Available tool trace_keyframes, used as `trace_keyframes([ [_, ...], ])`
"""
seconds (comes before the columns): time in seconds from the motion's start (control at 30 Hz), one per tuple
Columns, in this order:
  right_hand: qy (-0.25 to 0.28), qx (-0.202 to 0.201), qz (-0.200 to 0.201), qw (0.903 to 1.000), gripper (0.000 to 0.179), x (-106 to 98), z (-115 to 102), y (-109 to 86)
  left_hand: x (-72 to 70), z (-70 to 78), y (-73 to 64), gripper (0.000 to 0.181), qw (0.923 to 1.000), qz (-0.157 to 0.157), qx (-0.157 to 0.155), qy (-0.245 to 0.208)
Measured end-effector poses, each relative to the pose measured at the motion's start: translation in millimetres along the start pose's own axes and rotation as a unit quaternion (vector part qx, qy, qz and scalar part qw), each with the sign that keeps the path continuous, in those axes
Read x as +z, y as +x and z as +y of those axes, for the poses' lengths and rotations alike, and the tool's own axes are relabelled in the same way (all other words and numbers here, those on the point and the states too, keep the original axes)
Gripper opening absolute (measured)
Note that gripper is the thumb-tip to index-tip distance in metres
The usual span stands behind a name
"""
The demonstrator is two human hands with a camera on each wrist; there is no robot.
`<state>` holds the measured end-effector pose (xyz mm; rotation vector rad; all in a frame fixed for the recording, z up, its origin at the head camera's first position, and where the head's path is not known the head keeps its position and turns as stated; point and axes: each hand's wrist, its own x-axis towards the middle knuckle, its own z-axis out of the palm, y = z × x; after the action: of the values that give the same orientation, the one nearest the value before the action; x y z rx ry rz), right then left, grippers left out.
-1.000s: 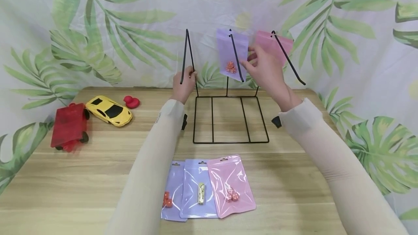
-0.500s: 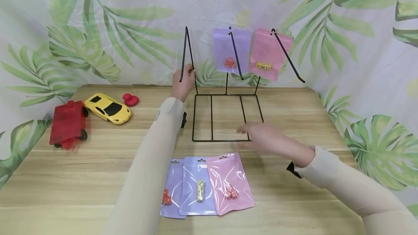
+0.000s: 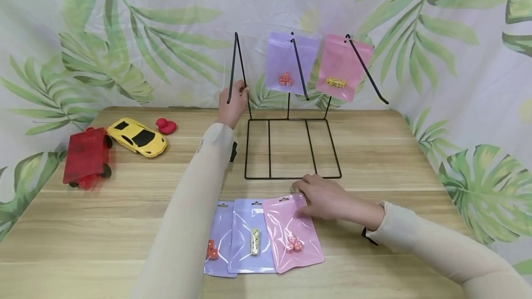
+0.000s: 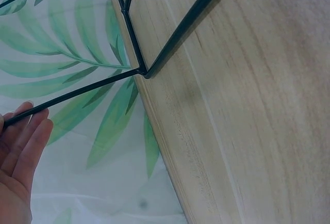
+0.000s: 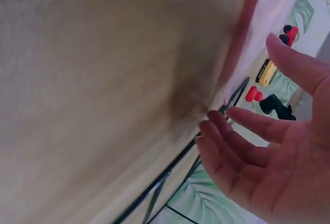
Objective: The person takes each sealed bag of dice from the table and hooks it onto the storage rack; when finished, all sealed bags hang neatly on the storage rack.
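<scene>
My left hand (image 3: 232,105) holds the left upright of a black wire display rack (image 3: 293,178); in the left wrist view, the rod (image 4: 77,94) crosses the fingers of that hand (image 4: 20,157). My right hand (image 3: 326,199) is at the upper right corner of a pink zip bag (image 3: 287,225) with pinkish dice, lying on the table. In the right wrist view the thumb and fingers of this hand (image 5: 258,157) are spread apart beside the bag's edge (image 5: 252,43). A blue bag (image 3: 245,225) with yellow dice and a purple bag (image 3: 222,225) with orange dice lie alongside, partly overlapping.
On the rack's hooks hang a purple bag (image 3: 276,59) with red dice and a pink bag (image 3: 338,63) with yellow dice. To the left on the wooden table (image 3: 145,225) are a yellow toy car (image 3: 137,137), a red toy vehicle (image 3: 87,158) and a red rubber duck (image 3: 166,126).
My right hand has left the hanging bags and come down toward me to the pink bag on the table. The left hand keeps its hold on the rack.
</scene>
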<state>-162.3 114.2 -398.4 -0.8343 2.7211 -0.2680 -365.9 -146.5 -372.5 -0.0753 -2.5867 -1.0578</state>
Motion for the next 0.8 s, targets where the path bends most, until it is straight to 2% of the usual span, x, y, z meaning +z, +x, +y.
trace_keyframes([
  [0.23,0.011,-0.011,0.025,0.9996,0.055,11,-2,3.6,-1.2,2.0,-0.6,0.025,1.0000,0.002,0.002,0.004],
  [0.5,-0.013,-0.026,0.061,0.9977,0.015,16,0,1.2,-1.4,1.6,-1.4,0.025,1.0000,0.001,0.003,-0.004],
  [0.57,-0.009,-0.024,0.062,0.9977,0.017,16,0,0.8,-1.5,1.6,-1.5,0.025,1.0000,-0.001,0.001,-0.005],
  [0.73,-0.012,-0.023,0.041,0.9988,0.043,14,-1,0.4,-2.7,3.0,-2.0,0.026,1.0000,-0.005,-0.001,-0.005],
  [0.8,-0.018,-0.027,0.032,0.9990,0.045,14,-2,1.0,-3.3,3.3,-2.2,0.026,1.0000,-0.004,0.000,-0.001],
])
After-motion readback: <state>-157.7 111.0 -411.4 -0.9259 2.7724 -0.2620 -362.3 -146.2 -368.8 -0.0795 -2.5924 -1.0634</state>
